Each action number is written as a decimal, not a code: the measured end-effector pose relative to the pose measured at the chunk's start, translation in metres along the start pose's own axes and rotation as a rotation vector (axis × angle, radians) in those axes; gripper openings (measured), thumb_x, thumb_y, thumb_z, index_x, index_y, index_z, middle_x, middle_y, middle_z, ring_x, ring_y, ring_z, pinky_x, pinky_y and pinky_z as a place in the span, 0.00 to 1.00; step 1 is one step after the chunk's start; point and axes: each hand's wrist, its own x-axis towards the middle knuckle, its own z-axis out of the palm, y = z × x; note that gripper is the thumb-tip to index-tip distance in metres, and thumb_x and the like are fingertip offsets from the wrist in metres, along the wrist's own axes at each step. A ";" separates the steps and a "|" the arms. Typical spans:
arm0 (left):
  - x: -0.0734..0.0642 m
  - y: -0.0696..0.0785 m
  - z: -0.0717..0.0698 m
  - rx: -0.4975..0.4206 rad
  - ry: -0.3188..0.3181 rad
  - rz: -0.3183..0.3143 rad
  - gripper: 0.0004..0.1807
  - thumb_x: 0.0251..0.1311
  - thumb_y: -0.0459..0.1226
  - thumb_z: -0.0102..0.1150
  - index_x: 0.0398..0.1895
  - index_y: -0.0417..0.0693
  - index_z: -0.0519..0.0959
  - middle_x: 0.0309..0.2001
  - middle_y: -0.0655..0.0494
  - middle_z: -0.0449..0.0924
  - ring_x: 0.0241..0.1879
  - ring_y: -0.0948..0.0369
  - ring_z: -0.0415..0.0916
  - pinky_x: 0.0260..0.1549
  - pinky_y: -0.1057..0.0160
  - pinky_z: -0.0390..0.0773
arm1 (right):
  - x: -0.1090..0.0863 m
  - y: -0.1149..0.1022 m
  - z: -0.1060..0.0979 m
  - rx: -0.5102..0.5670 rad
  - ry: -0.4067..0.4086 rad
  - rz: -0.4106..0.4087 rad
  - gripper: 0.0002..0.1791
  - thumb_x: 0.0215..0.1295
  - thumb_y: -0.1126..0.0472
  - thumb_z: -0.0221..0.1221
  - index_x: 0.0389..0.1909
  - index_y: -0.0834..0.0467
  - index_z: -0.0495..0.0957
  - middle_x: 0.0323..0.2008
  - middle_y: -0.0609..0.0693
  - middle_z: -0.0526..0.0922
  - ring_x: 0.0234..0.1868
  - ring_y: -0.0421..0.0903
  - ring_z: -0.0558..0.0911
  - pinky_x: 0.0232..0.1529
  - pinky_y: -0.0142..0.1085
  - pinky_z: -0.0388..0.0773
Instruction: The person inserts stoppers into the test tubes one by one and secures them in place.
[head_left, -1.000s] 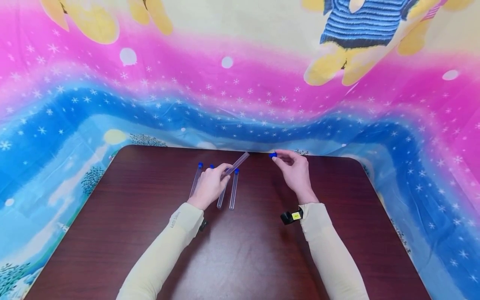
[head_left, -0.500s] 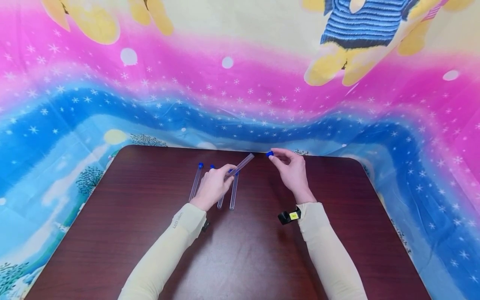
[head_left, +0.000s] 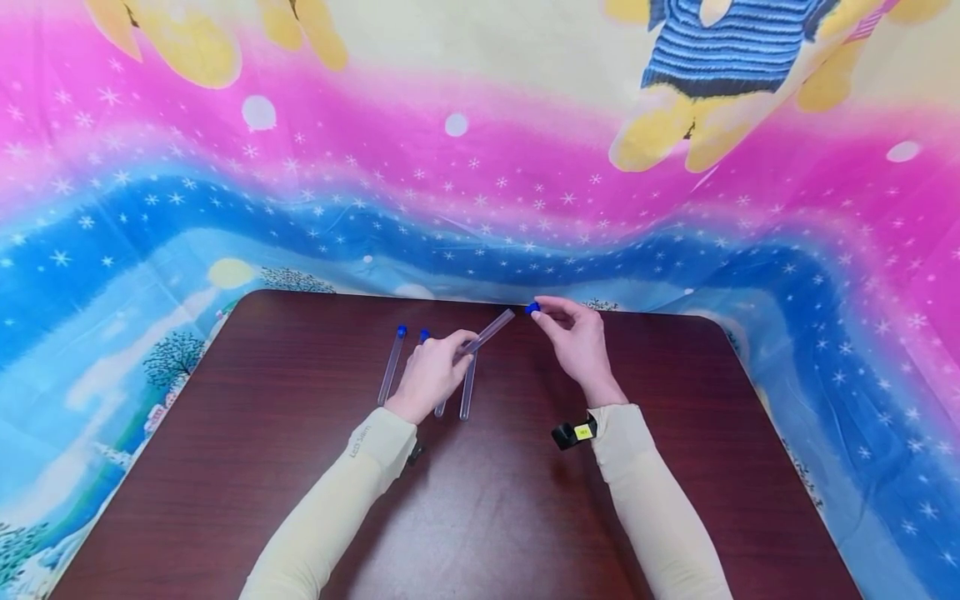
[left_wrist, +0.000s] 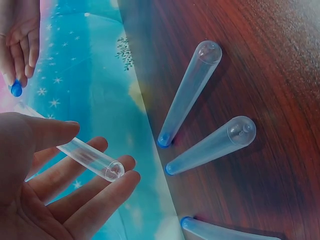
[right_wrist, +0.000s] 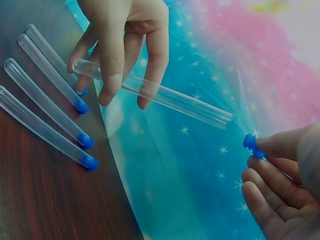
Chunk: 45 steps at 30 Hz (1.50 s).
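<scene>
In the head view my left hand (head_left: 431, 373) pinches an uncapped clear test tube (head_left: 495, 327) between thumb and fingers. The tube slants up to the right, its open end towards my right hand (head_left: 583, 346). Between thumb and fingertips that hand holds a blue cap (head_left: 532, 308), a short gap away from the tube's mouth. The right wrist view shows the same gap between the cap (right_wrist: 252, 145) and the tube (right_wrist: 185, 105). Several capped test tubes (right_wrist: 47, 112) lie on the table below my left hand, which partly hides them in the head view.
The dark wooden table (head_left: 480, 517) has rounded far corners. Behind it hangs a patterned cloth (head_left: 480, 225) in pink and blue, meeting the table's far edge. A small black wrist camera (head_left: 567, 436) sits at my right cuff.
My left hand has moved slightly right with the tube, and my right hand slightly left with the cap. The gap between tube mouth and cap has narrowed.
</scene>
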 end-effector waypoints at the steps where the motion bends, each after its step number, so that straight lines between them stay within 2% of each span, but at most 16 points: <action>1: 0.000 0.000 0.000 0.000 0.000 -0.001 0.17 0.67 0.37 0.65 0.58 0.58 0.81 0.44 0.55 0.88 0.23 0.60 0.79 0.17 0.60 0.71 | 0.000 0.000 0.001 -0.002 -0.002 0.001 0.15 0.68 0.58 0.68 0.54 0.55 0.86 0.43 0.51 0.87 0.44 0.45 0.84 0.48 0.38 0.80; 8: 0.000 0.002 0.002 -0.002 -0.016 0.011 0.18 0.67 0.37 0.65 0.59 0.58 0.81 0.44 0.55 0.88 0.19 0.63 0.74 0.18 0.61 0.70 | 0.000 -0.001 0.004 -0.009 -0.019 -0.004 0.15 0.69 0.56 0.67 0.54 0.53 0.86 0.43 0.48 0.87 0.45 0.44 0.83 0.48 0.39 0.80; 14: 0.000 0.004 0.004 -0.006 -0.005 0.028 0.18 0.67 0.36 0.66 0.58 0.58 0.81 0.43 0.55 0.88 0.25 0.61 0.80 0.21 0.61 0.72 | 0.000 -0.002 0.007 -0.009 -0.022 0.000 0.15 0.68 0.56 0.68 0.54 0.53 0.86 0.43 0.47 0.87 0.44 0.44 0.83 0.47 0.39 0.80; 19: 0.001 0.005 0.004 0.001 -0.004 0.037 0.17 0.67 0.36 0.66 0.58 0.57 0.81 0.43 0.55 0.88 0.28 0.59 0.83 0.24 0.60 0.75 | 0.000 -0.001 0.009 0.006 -0.026 -0.004 0.15 0.67 0.59 0.68 0.54 0.56 0.86 0.42 0.50 0.87 0.43 0.45 0.84 0.48 0.38 0.80; 35: 0.001 0.009 0.004 0.004 -0.030 0.034 0.19 0.68 0.36 0.65 0.61 0.58 0.81 0.43 0.54 0.88 0.17 0.63 0.72 0.16 0.62 0.68 | 0.000 0.002 0.011 -0.006 -0.016 -0.009 0.15 0.67 0.59 0.68 0.53 0.54 0.87 0.42 0.50 0.87 0.42 0.44 0.85 0.46 0.34 0.80; 40: 0.002 0.008 0.004 0.014 -0.035 0.041 0.19 0.69 0.37 0.64 0.62 0.59 0.81 0.38 0.56 0.87 0.14 0.62 0.68 0.14 0.62 0.66 | 0.000 0.003 0.011 -0.024 -0.024 -0.014 0.15 0.68 0.58 0.67 0.55 0.54 0.87 0.44 0.49 0.87 0.44 0.44 0.84 0.48 0.39 0.80; 45: 0.004 0.007 0.003 0.019 -0.017 0.059 0.20 0.68 0.36 0.65 0.61 0.61 0.82 0.35 0.59 0.86 0.15 0.63 0.69 0.14 0.62 0.66 | 0.001 0.004 0.011 -0.024 -0.027 -0.039 0.16 0.69 0.58 0.67 0.55 0.54 0.86 0.46 0.49 0.87 0.45 0.44 0.83 0.49 0.43 0.79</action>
